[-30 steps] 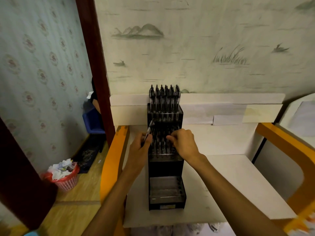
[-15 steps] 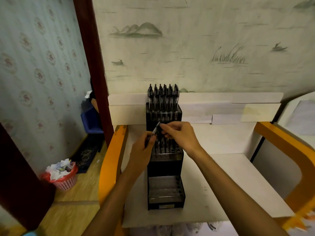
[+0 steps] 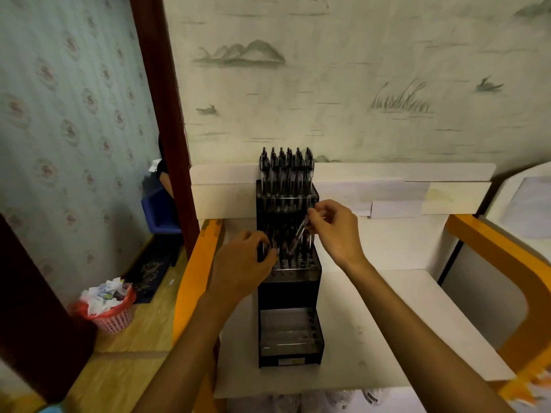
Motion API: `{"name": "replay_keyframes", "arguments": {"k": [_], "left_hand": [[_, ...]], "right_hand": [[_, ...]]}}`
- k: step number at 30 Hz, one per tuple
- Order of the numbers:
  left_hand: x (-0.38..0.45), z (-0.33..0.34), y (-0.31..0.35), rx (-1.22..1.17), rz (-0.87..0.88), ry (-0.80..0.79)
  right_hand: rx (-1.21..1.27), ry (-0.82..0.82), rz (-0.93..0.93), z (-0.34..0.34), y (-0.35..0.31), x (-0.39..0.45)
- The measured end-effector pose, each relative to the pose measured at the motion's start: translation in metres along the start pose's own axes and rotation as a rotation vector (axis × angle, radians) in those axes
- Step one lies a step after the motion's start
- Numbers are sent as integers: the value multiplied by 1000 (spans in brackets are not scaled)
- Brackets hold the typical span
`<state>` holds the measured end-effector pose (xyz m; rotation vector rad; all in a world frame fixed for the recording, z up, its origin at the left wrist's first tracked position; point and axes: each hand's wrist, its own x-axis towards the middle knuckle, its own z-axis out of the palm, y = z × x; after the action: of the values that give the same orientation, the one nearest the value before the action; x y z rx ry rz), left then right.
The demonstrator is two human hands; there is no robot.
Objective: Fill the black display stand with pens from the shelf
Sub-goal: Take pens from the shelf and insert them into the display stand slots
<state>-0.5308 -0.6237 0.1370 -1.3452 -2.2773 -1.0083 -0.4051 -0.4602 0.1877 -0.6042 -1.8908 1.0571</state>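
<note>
The black display stand (image 3: 288,357) stands on a white shelf (image 3: 387,323) against the wall. Its top tier is packed with several upright pens (image 3: 286,174). More pens stand in the middle tier, and the bottom tier (image 3: 290,326) holds none. My right hand (image 3: 335,234) pinches a dark pen (image 3: 299,238) by its upper end, tilted over the middle tier with its tip down among the pens there. My left hand (image 3: 241,265) has its fingers curled at the left edge of the middle tier. Whether it holds anything is hidden.
Orange-edged side panels (image 3: 196,263) flank the shelf, and a low white back panel (image 3: 387,174) runs along the wall. On the wooden floor to the left are a red waste basket (image 3: 110,308) full of paper, a dark mat and a blue stool (image 3: 161,216) by a brown door frame.
The pen passed from my left hand to my right, which carried it rightward and lowered it over the middle tier. My left hand dropped to the tier's left edge.
</note>
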Motion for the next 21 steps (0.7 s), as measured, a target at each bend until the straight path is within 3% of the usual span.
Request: {"name": "replay_keyframes", "arguments": {"k": [2, 6, 21], "left_hand": [[0, -3, -4, 44, -13, 16], [-2, -5, -6, 59, -25, 16], [-4, -1, -5, 10, -31, -28]], "right_hand": [[-206, -1, -125, -7, 1, 1], [-334, -29, -210, -11, 3, 1], [-385, -45, -241, -4, 6, 2]]}}
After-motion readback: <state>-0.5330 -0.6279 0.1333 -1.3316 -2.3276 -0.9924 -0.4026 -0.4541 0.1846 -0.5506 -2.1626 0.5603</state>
